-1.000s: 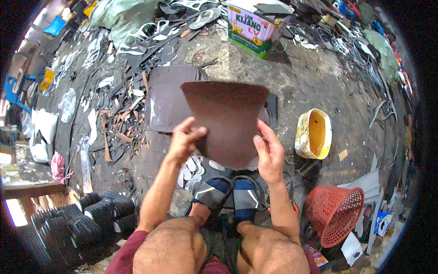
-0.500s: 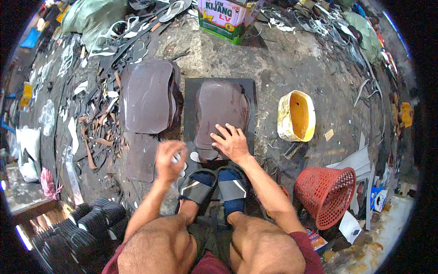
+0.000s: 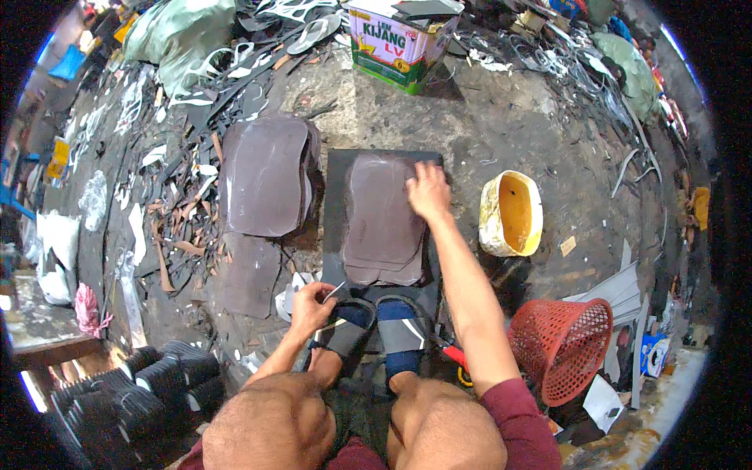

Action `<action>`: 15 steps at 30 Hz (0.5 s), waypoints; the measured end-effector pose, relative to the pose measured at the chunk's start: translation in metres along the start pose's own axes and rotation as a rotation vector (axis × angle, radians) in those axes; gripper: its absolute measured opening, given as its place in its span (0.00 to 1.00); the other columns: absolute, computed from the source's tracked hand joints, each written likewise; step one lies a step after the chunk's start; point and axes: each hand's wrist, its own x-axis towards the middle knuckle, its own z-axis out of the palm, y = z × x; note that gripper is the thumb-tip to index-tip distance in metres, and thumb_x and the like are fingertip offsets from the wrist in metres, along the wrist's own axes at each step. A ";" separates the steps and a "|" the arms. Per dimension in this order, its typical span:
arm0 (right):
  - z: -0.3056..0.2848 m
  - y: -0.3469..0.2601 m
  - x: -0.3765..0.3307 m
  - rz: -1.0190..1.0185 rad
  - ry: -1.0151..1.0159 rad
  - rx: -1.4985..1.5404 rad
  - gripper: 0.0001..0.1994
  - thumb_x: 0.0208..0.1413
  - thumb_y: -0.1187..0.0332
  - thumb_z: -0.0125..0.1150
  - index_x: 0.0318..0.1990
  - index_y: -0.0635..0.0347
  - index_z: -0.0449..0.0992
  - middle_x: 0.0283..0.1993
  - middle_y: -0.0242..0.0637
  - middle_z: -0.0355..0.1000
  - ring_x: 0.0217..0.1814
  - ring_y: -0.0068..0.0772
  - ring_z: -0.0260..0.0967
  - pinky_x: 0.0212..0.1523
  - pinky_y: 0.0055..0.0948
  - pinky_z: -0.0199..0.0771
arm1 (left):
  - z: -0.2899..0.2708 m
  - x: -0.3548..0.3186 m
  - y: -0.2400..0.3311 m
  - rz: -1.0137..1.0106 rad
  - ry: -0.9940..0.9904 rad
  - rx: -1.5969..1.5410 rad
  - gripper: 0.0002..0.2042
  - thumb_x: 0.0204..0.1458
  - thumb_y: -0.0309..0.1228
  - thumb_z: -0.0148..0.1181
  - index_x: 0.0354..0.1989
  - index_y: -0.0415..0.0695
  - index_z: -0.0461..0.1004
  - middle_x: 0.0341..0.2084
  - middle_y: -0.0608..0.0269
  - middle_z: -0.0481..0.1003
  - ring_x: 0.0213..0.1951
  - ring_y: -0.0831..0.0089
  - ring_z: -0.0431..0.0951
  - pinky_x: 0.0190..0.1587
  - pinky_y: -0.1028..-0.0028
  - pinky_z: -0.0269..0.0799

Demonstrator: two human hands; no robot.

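A stack of brown sole-shaped sheets (image 3: 384,215) lies on a black square board (image 3: 334,188) in front of my feet. My right hand (image 3: 429,192) rests at the stack's upper right edge, its fingers stretched forward and apart. Low and to the left, my left hand (image 3: 312,307) pinches a thin whitish piece (image 3: 335,291), its far end sticking out to the right. White cut-outs (image 3: 287,301) lie beside that hand. A taller pile of brown sheets (image 3: 266,176) stands left of the board, with another brown sheet (image 3: 251,278) flat below it.
Right of the board stands a whitish tub (image 3: 489,223) with yellowish contents. A red perforated basket (image 3: 540,345) lies tilted at lower right. Beyond the board is a square metal can (image 3: 392,51). Scraps (image 3: 168,227) cover the left floor; black soles (image 3: 168,384) are stacked lower left.
My right hand has moved forward from the stack's near part to its upper right edge. My left hand has dropped lower, and a thin whitish piece now shows in its fingers.
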 end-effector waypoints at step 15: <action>-0.177 -0.099 -0.212 -0.665 -0.543 0.884 0.05 0.57 0.75 0.67 0.39 0.61 0.77 0.36 0.43 0.80 0.38 0.47 0.80 0.42 0.41 0.80 | -0.012 0.003 -0.030 -0.328 0.391 -1.246 0.09 0.61 0.27 0.63 0.45 0.48 0.69 0.26 0.64 0.75 0.25 0.74 0.76 0.28 0.74 0.71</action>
